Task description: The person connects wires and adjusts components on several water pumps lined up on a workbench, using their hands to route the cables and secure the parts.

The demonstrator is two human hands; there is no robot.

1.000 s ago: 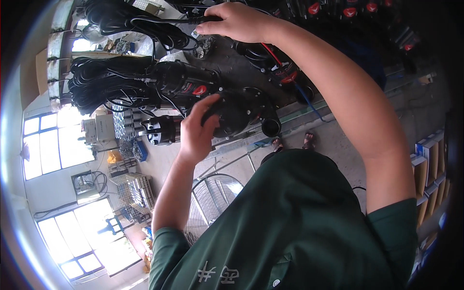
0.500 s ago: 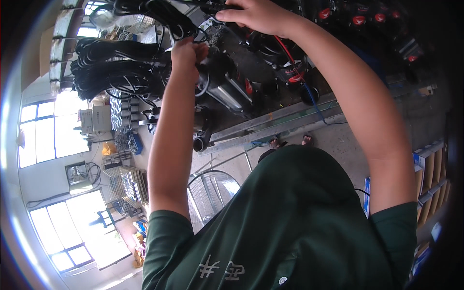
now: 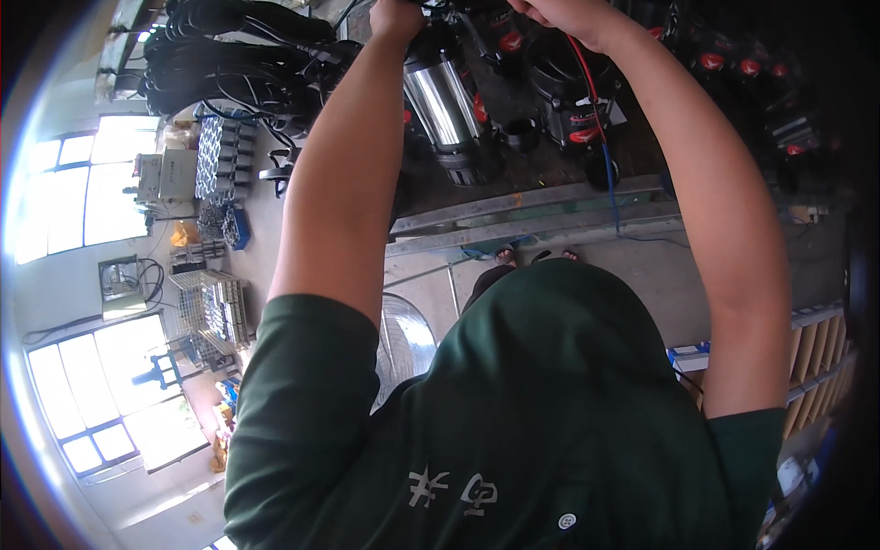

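My left hand (image 3: pixel 398 18), cut by the top edge, looks closed beside the top of a silver-and-black cylindrical pump (image 3: pixel 442 99). What its fingers hold is hidden. Farther right is my right hand (image 3: pixel 570 16), its fingers curled together at the picture's top edge, and I cannot make out what they grip. Dark parts lie between the two hands. Below my right hand stands a round black pump (image 3: pixel 570 87) with red marks, and a red cable (image 3: pixel 583 69) runs down past it.
Thick coils of black cable (image 3: pixel 229 69) hang at the left. A small black ring-shaped part (image 3: pixel 521 135) sits on the dark bench. More red-marked units (image 3: pixel 749 68) stand at the far right. The bench's metal edge (image 3: pixel 541 203) crosses in front, with a wire fan guard (image 3: pixel 403 339) below.
My left hand has moved from the black cable bundle to the right, by the top of the silver pump. The right hand has shifted right. The view has also moved, showing both hands nearer the top edge.
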